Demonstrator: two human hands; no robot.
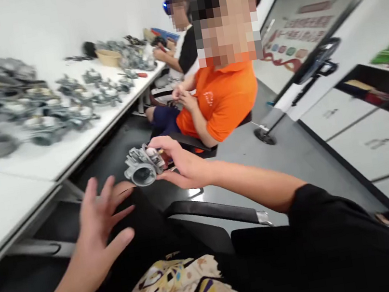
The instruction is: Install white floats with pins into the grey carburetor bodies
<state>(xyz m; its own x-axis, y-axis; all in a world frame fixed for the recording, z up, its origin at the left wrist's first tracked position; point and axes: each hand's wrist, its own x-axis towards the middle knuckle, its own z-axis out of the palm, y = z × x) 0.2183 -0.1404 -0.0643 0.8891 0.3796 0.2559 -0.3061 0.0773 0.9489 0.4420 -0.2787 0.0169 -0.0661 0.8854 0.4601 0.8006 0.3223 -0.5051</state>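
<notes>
Carburetor [142,166] is gripped in the fingers of the right hand [184,162], held in the air just beside the open left hand [99,228], its fingers spread. More carburetors [74,103] cover a white table [71,152] to the left; a seated co-worker [220,98] wears orange.

Rows of grey carburetors [74,103] fill the white counter [53,155], with a tan bowl [108,58] and a red-handled screwdriver [142,75] toward its far end. A person in an orange polo shirt [222,100] and another in a black top [186,52] sit beside it; white cabinets [373,143] stand to the right.
</notes>
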